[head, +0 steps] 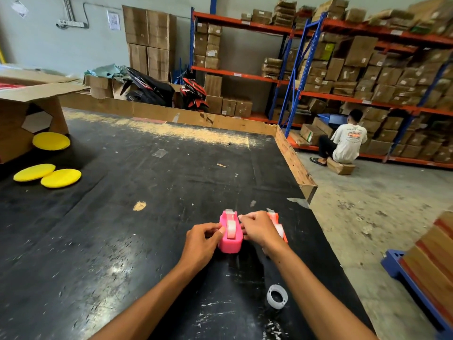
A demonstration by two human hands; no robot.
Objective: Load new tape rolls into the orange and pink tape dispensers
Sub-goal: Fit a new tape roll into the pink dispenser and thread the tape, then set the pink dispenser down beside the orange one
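The pink tape dispenser stands on the black table with a clear tape roll seated in its slot. My left hand pinches the dispenser's left side at the roll. My right hand presses against its right side, fingers curled at the roll. Just right of it, partly hidden behind my right hand, stands the orange tape dispenser with a clear roll in it. An empty white tape core lies on the table near my right forearm.
Three yellow round pads lie at the table's left, by an open cardboard box. A cardboard rim lines the table's far and right edges. A person sits at the shelving. A blue pallet with boxes stands at the right.
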